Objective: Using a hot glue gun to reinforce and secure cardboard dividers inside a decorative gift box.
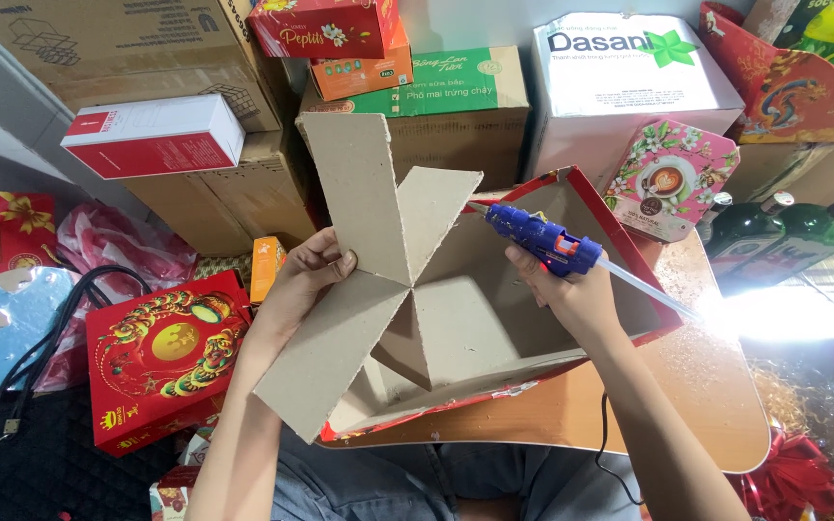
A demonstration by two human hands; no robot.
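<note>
left hand (306,275) fingers curled, pinching crossed grey cardboard divider (378,280) above open red box (571,289) on table (697,405); right hand (571,294) wrapped round blue glue gun (538,236); hot nozzle near card could drip glue or burn fingers; divider may slip askew.

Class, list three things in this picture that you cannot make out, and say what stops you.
1. Head view: the box floor, hidden by the cardboard divider.
2. The glue gun trigger, covered by the right hand.
3. The left hand fingertips, behind the divider.
</note>
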